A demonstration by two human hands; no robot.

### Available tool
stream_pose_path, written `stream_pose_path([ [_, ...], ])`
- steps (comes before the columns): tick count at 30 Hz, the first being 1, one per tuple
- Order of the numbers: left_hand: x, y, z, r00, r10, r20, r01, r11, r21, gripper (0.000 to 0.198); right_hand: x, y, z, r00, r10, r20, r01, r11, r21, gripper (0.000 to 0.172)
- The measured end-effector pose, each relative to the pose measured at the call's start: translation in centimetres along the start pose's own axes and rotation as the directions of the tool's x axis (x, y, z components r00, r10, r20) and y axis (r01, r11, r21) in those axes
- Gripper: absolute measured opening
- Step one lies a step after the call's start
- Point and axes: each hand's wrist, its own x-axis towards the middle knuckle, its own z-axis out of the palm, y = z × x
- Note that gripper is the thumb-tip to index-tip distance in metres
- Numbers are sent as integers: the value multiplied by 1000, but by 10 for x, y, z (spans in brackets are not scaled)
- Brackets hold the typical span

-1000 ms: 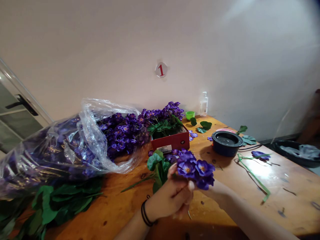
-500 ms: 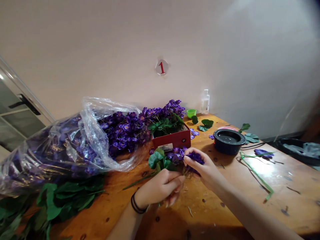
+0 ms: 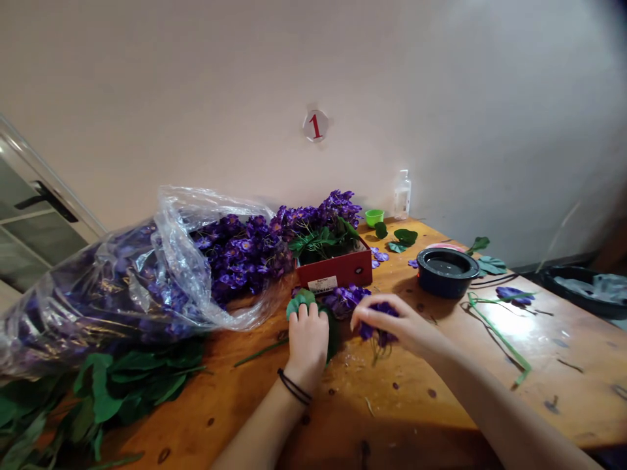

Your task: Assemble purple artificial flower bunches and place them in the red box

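My left hand lies flat, fingers stretched, on the green leaves of a purple artificial flower sprig on the wooden table. A black band is round that wrist. My right hand is curled round a small cluster of purple blossoms just right of the sprig, with thin stems hanging below the fingers. Both hands are in front of a red box.
A clear plastic bag full of purple flowers lies at the left, with loose green leaves before it. A dark round bowl, a green cup, a clear bottle and green strips sit to the right.
The raised flower bunch has come down to the table. My left hand let go of the stems and now presses flat on the leaves; my right hand pulled a blossom cluster to the right.
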Motion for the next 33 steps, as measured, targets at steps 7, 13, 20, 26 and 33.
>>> stream_pose_path([
  [7, 4, -28, -19, 988, -82, -134, 55, 978, -200, 25, 0, 16, 14, 899, 121, 420, 16, 951, -308, 37],
  [13, 5, -57, -47, 940, -235, -247, -4, 718, -696, 19, 19, 55, 21, 1000, -8, -6, 5, 912, -410, 32],
  [20, 16, -53, -71, 959, -195, -203, -137, 305, -942, 26, 20, 51, 41, 987, -131, 89, 153, 933, -325, 36],
  [26, 16, -43, -75, 980, -144, -135, -110, 169, -979, 31, 20, 54, 55, 964, -251, -87, 219, 937, -270, 18],
  [33, -20, -43, -111, 719, -340, -606, -374, 546, -750, 18, 29, 58, 54, 944, -298, -146, 236, 912, -336, 22],
])
